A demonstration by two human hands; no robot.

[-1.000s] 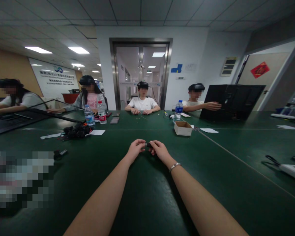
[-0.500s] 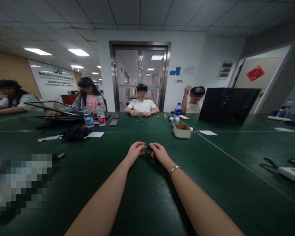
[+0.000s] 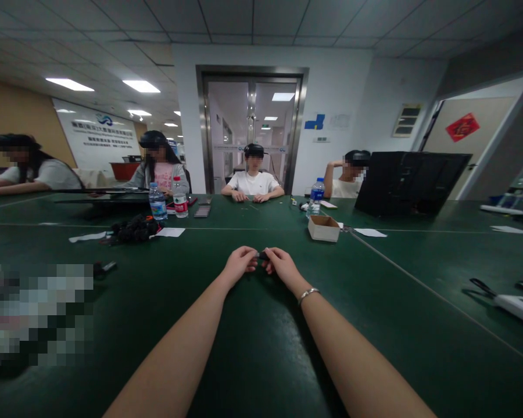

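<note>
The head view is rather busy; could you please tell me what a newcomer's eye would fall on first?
Probably the left grip and right grip, close together at the middle, holding a small dark object between them over the green table. Next, perhaps, the large black panel on the table at right, and the red diamond-shaped sign on the pale door beyond.

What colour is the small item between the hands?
The small item is black, greyish at the end toward the left hand; head view shows it.

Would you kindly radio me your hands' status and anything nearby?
Left hand, right hand: both pinching small dark object, possibly a USB stick. Open cardboard box beyond, to the right, untouched.
</note>
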